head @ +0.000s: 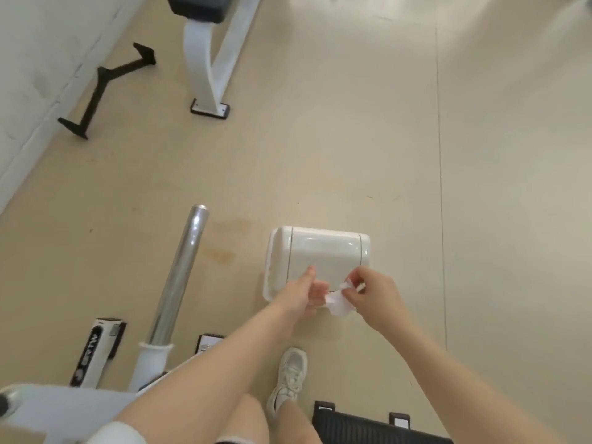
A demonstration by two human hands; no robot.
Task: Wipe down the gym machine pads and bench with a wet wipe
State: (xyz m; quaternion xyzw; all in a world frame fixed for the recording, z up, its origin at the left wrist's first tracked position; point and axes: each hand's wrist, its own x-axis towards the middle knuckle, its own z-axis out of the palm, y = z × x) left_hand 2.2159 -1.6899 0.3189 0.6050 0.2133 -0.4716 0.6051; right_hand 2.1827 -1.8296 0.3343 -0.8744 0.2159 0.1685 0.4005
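Note:
A crumpled white wet wipe (338, 304) hangs between both hands above the floor. My right hand (373, 294) pinches its upper edge with thumb and fingers. My left hand (304, 294) touches the wipe's left side with its fingers partly spread. Just below and behind the hands stands a white lidded bin (320, 254) on the floor. At the top left, a dark grey bench pad (198, 8) rests on a white frame (205, 62).
A chrome bar (181, 274) on a white machine frame (64, 408) rises at the lower left. A black floor stand (102, 81) lies by the white wall. A black foot plate (368, 426) sits at the bottom edge beside my white shoe (288, 382).

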